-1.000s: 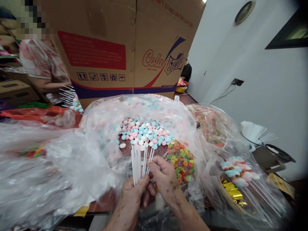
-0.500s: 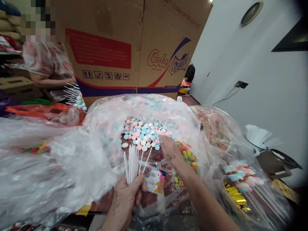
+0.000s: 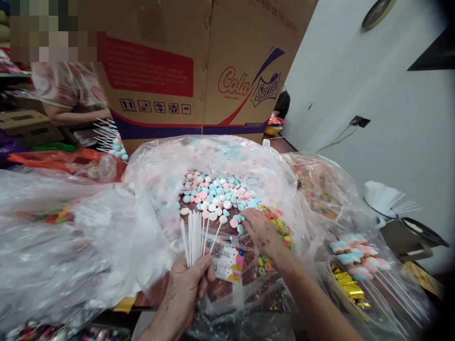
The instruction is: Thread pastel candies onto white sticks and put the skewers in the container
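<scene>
In the head view, my left hand (image 3: 188,282) is closed around a bundle of white sticks (image 3: 194,237), which point up and fan out a little at the top. My right hand (image 3: 262,232) reaches over the table, fingers stretched toward the right edge of a spread of pink, blue and white round candies (image 3: 213,194). Its fingertips touch or nearly touch a few blue ones. Beside that hand lie small ring-shaped candies (image 3: 280,227) in yellow, green and orange. A printed clear packet (image 3: 227,260) lies flat between my hands.
A large clear bag of candies (image 3: 213,151) stands before a tall cardboard box (image 3: 159,61). More plastic bags (image 3: 106,241) cover the left side. At right are marshmallow skewers (image 3: 359,255), gold twist ties (image 3: 350,284) and a jug (image 3: 408,237). A person (image 3: 67,90) sits behind at left.
My right hand has drawn back toward me and slightly right. A few pink and blue candies have slid nearer along with it. My left hand keeps the sticks in about the same place.
</scene>
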Demonstrator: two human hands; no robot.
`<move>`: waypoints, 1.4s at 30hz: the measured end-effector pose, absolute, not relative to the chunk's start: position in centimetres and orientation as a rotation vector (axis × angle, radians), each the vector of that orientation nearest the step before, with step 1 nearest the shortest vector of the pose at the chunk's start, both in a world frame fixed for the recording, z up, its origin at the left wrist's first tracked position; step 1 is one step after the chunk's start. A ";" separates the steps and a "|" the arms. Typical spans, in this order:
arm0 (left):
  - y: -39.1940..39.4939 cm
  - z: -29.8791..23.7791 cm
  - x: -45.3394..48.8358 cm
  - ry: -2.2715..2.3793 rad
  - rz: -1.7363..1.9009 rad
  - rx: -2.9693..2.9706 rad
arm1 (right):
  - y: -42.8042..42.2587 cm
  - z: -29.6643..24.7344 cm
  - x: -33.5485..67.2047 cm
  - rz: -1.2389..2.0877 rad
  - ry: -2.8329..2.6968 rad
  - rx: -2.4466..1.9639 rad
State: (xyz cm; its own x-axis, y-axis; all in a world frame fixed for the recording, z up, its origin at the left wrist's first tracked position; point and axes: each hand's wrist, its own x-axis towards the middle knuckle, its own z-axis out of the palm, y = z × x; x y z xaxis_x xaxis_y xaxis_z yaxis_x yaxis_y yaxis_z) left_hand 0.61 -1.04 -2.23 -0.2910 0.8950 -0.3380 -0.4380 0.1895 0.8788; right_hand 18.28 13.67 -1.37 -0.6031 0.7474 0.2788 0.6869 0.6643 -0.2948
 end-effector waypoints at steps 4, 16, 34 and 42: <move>-1.2 -2.5 0.6 1.266 1.415 0.504 | 14.1 -0.9 18.8 0.318 -2.380 -1.309; -1.0 -2.7 0.6 1.249 1.414 0.545 | 12.3 -0.6 16.7 0.417 -2.515 -1.557; -1.2 -2.1 0.7 1.251 1.419 0.534 | 13.9 -1.8 16.2 0.061 -2.604 -1.239; -1.1 -2.8 0.7 1.248 1.421 0.505 | 13.2 -2.7 16.4 0.012 -2.675 -1.005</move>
